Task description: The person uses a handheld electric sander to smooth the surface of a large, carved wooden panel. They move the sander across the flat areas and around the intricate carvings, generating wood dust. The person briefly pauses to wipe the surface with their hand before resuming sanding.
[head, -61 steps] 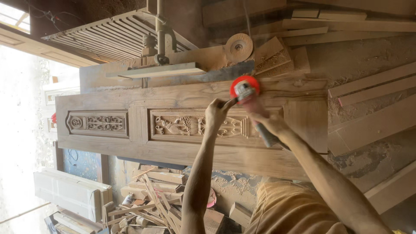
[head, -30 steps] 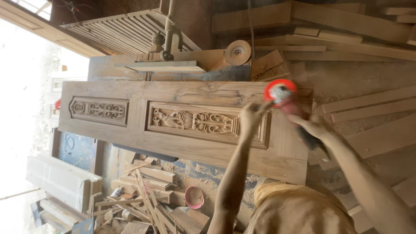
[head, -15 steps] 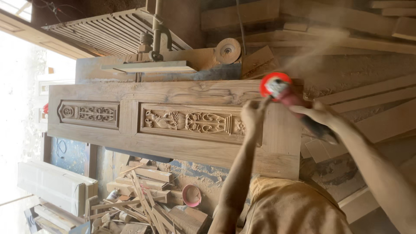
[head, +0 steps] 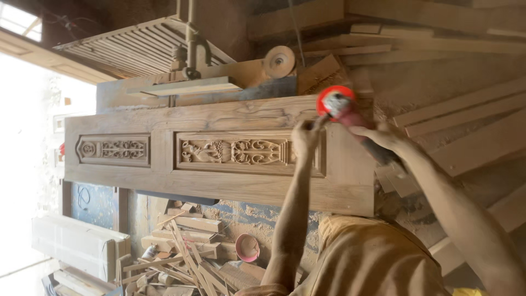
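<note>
A long wooden door (head: pixel 230 183) lies flat in front of me, with a carved floral panel (head: pixel 233 152) near its middle and a smaller carved panel (head: pixel 113 149) to the left. An angle grinder (head: pixel 335 104) with a red guard rests on the door's far rail near the right end. My left hand (head: pixel 304 137) grips its side handle. My right hand (head: pixel 378 136) is closed around its dark body. My ochre shirt fills the bottom of the view.
A round sanding disc (head: pixel 279 61) and a flat board (head: pixel 192 86) lie beyond the door. Planks (head: pixel 466 109) are stacked at right. Wood offcuts (head: pixel 186 257) and a pink bowl (head: pixel 247 248) sit on the sawdust-covered floor below. A slatted panel (head: pixel 137 49) leans at the back.
The grinder travelled right along the door's far rail, from above the carved panel to the door's right end, then came back slightly left. Both hands kept their grip.
</note>
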